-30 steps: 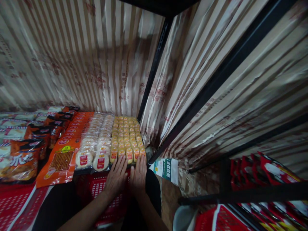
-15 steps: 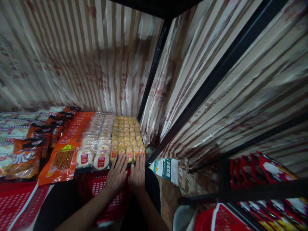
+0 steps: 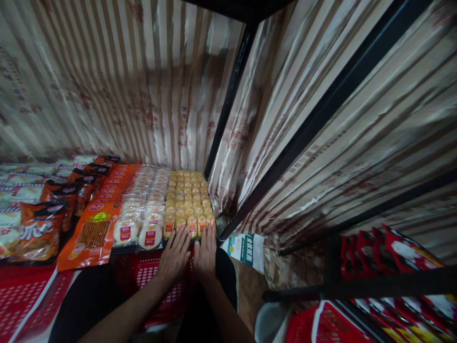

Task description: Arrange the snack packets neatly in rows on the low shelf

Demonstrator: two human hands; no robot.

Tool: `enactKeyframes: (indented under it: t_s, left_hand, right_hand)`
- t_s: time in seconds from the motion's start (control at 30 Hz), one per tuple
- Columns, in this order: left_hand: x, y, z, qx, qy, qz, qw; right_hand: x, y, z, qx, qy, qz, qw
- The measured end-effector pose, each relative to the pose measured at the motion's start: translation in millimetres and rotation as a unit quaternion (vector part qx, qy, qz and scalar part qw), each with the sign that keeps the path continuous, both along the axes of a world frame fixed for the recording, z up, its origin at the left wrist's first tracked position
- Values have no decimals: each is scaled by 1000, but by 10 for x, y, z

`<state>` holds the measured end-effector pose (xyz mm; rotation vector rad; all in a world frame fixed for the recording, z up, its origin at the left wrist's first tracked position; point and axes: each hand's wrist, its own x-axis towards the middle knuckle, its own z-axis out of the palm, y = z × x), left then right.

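Flat against the front row of small yellow packaged cakes (image 3: 185,202) lie the fingertips of my left hand (image 3: 174,255) and my right hand (image 3: 205,252). Both hands have their fingers stretched out and grip nothing. The yellow cakes stand in tight rows at the right end of the shelf. Left of them are two columns of round white wrapped biscuits (image 3: 150,236) with red labels. Beside those lies a row of orange snack bags (image 3: 91,233) with stick-shaped snacks pictured on the front one.
Orange-and-black snack bags (image 3: 41,233) fill the shelf's left. Red baskets (image 3: 26,295) are below it. Black shelf posts (image 3: 228,100) stand before a striped sheet (image 3: 160,85). At right, red bags (image 3: 403,247) sit by a black bar (image 3: 364,286); a green-and-white packet (image 3: 246,250) lies low.
Both hands stay against the front of the yellow cakes, nearly unmoved. The view has shifted very slightly.
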<state>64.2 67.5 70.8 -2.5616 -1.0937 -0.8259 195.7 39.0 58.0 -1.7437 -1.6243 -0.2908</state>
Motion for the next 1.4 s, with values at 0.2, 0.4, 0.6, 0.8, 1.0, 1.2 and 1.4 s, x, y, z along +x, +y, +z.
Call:
enactKeyframes:
  t_s: [0.2,0.4,0.6,0.8,1.0,1.2,1.4]
  left_hand:
    - [-12,-34,15,8,11,3,1000]
    - [4,-40,-14,5,22,0,1000]
    - [-36,-46,1,7,8,14,1000]
    - [-158,-84,-14,1,-33,67,997]
    - [-167,-52,-24,-3,-55,71,996]
    - [-133,-42,-54,8,-56,78,995]
    - [-141,-64,-75,-3,-30,81,996]
  right_hand:
    - [10,-48,29,-18,-10,5,1000]
    - [-15,-38,11,-41,-34,-2,999]
    - [-11,-54,25,-42,-50,-11,998]
    - [-45,-71,-12,-41,-61,-20,997]
    - [-65,-59,-33,-39,-71,-19,997]
    - [-58,-54,-22,-36,-83,-12,996]
    - [-71,-47,-45,-38,-101,2,994]
